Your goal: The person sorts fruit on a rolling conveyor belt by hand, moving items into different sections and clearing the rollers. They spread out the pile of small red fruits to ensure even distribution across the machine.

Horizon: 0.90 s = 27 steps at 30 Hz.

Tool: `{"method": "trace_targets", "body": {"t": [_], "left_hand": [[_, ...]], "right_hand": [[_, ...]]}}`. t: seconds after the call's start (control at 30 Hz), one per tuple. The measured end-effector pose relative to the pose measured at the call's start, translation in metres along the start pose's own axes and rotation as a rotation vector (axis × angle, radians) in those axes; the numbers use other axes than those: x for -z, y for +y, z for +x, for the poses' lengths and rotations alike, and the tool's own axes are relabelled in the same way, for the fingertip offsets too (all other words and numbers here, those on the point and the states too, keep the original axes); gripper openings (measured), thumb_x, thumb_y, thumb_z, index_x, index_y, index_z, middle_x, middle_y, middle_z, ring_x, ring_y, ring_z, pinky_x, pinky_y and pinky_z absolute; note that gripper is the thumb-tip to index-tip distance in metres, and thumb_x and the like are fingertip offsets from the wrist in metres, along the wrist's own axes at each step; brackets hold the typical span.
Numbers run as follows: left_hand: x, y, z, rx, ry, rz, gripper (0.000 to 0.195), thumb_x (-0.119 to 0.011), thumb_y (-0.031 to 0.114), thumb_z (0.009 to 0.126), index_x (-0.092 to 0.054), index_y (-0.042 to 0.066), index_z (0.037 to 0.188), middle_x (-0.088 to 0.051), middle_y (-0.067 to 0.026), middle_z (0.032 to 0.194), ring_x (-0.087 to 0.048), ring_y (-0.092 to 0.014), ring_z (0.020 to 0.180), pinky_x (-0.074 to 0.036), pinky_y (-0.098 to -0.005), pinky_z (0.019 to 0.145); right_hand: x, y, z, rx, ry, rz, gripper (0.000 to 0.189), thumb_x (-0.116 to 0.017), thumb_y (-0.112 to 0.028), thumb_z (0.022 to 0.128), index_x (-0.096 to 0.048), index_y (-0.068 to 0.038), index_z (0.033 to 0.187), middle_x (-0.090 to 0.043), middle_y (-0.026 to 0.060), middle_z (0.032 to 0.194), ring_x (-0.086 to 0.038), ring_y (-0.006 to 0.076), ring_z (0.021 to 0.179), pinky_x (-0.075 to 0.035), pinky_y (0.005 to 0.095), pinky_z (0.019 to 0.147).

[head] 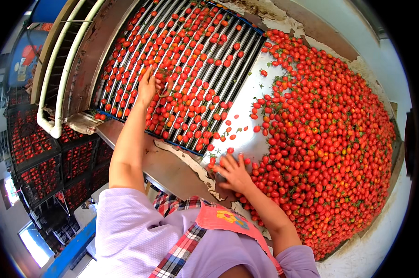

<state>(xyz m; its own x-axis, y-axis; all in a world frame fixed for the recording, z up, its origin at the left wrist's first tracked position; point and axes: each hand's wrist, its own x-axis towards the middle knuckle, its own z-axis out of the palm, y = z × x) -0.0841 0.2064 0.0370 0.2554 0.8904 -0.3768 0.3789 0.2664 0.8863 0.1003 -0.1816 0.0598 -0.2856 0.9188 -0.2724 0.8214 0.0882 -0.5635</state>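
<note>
Small oval red tomatoes [192, 97] are strewn over the metal rollers of a roller conveyor [227, 78]. My left hand [148, 87] is over the left half of the rollers, with tomatoes around its fingers. A blurred brownish strand, perhaps a stem, shows just right of the fingertips; whether the hand holds it is unclear. My right hand [236, 173] has its fingers spread at the near end of a smooth metal plate [246, 111], with a few tomatoes at the fingertips. Against that plate rests a large heap of tomatoes [327, 149], many with green calyxes.
White plastic pipes [62, 76] run along the conveyor's left side. Black crates [60, 166] of tomatoes are stacked at left, beyond a metal ledge [174, 170]. Chipped, peeling edging [334, 43] borders the far side. A blue beam [70, 248] lies lower left.
</note>
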Motion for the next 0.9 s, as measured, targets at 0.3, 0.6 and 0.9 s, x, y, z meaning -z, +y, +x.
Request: {"method": "trace_targets", "body": {"t": [0.3,0.6,0.9], "left_hand": [[0.150,0.132,-0.055,0.851,-1.176,0.831,0.017,-0.052,0.015,0.086,-0.059,0.008,0.100,-0.057,-0.0022,0.072,-0.051,-0.006,0.059,-0.040,-0.0204,0.047],[0.147,0.042,-0.087,0.410,-1.462,1.787,0.010,-0.051,0.010,0.076,-0.058,0.003,0.080,-0.060,-0.0102,0.073,-0.058,-0.026,0.066,-0.045,-0.0367,0.057],[-0.042,-0.050,-0.041,-0.633,-0.413,1.752,0.019,-0.043,0.011,0.083,-0.055,0.009,0.097,-0.057,-0.0098,0.103,-0.048,-0.024,0.105,-0.037,-0.0376,0.086]], "right_hand": [[-0.028,0.002,-0.032,0.089,-0.024,-0.245,0.027,-0.059,-0.019,0.070,-0.059,-0.014,0.096,-0.039,0.0035,0.130,-0.033,0.0274,0.121,-0.019,0.0579,0.100],[-0.028,0.029,-0.007,-0.203,0.052,-0.298,0.020,-0.049,-0.013,0.078,-0.057,-0.015,0.096,-0.045,0.0080,0.123,-0.033,0.0281,0.122,-0.019,0.0612,0.098],[0.057,0.121,0.005,-0.417,0.160,-0.543,0.028,-0.052,-0.018,0.080,-0.054,-0.022,0.108,-0.037,0.0043,0.133,-0.026,0.0255,0.128,-0.016,0.0610,0.100]]}}
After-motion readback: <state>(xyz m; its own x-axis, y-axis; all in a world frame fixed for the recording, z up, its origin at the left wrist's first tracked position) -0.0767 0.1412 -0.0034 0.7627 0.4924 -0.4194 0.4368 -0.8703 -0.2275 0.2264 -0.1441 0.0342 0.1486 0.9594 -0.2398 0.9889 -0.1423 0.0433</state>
